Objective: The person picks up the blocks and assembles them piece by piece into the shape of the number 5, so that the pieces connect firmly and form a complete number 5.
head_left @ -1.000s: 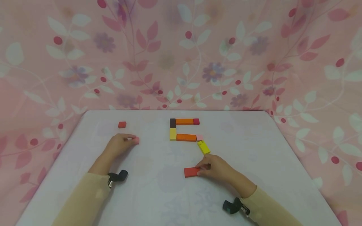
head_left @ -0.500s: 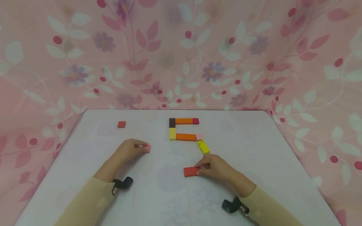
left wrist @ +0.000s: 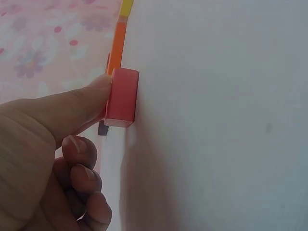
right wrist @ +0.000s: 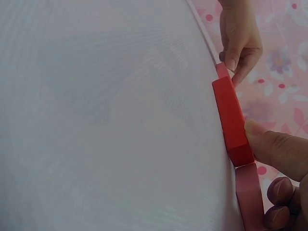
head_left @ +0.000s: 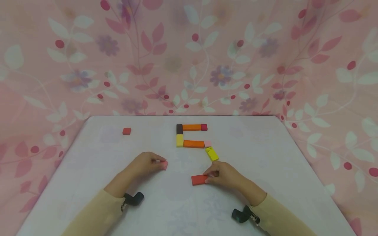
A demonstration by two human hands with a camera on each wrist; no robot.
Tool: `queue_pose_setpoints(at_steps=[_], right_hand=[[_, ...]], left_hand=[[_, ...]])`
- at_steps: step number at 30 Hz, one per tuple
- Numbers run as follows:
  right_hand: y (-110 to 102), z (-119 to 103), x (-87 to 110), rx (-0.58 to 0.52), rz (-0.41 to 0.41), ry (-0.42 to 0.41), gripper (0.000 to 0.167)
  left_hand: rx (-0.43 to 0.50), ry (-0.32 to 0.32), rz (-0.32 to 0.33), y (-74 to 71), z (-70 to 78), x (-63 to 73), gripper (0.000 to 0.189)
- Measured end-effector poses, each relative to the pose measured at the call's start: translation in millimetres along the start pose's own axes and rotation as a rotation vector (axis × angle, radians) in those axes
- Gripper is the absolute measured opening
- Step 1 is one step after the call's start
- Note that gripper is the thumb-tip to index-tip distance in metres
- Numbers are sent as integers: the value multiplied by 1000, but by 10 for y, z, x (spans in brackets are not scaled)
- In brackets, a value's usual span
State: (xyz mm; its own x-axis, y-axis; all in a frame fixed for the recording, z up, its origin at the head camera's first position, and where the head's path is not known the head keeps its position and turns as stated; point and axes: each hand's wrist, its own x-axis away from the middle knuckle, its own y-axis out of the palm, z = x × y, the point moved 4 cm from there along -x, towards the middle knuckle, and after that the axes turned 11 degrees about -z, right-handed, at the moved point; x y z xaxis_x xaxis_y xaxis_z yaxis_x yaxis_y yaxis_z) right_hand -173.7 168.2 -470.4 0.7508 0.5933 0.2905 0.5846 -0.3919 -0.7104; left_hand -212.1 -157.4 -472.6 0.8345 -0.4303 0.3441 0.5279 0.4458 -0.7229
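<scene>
My left hand (head_left: 145,165) pinches a small pink block (head_left: 164,165) between thumb and finger, left of centre in the head view. The block (left wrist: 122,97) shows its long side in the left wrist view. My right hand (head_left: 228,177) holds the right end of a flat red block (head_left: 198,180). A dusky pink block (right wrist: 249,197) touches the red block's end in the right wrist view; the hand hides it from the head camera. Just beyond that hand, a yellow block (head_left: 212,153) lies slanted, with a pale pink block (head_left: 208,144) at its far end.
Joined to the pale pink block is an orange block (head_left: 193,144). It meets a dull yellow block (head_left: 179,141), then a dark brown block (head_left: 179,129), another orange block (head_left: 192,127) and a crimson block (head_left: 204,127). One red block (head_left: 126,131) lies alone at far left on the white table (head_left: 251,144).
My left hand has carried the pink block rightward and nearer to me, toward the red block. The right hand stays in place with its hold on the red block.
</scene>
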Motion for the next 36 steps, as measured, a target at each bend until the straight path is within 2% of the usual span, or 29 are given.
queue_pose_setpoints(at_steps=[10, 15, 25, 30, 36], right_hand=[[8, -9, 4, -4, 1, 7, 24], [9, -6, 4, 1, 11, 2, 24], [-1, -16, 2, 12, 13, -16, 25], [-4, -14, 4, 23, 16, -11, 25], [-6, -22, 3, 11, 15, -16, 24]], left_hand=[[6, 21, -20, 216, 187, 6, 27], [-9, 63, -29, 281, 287, 0, 26], [-7, 84, -92, 389, 477, -6, 29], [-26, 113, -104, 448, 544, -26, 31], [-26, 116, -116, 509, 610, -27, 33]])
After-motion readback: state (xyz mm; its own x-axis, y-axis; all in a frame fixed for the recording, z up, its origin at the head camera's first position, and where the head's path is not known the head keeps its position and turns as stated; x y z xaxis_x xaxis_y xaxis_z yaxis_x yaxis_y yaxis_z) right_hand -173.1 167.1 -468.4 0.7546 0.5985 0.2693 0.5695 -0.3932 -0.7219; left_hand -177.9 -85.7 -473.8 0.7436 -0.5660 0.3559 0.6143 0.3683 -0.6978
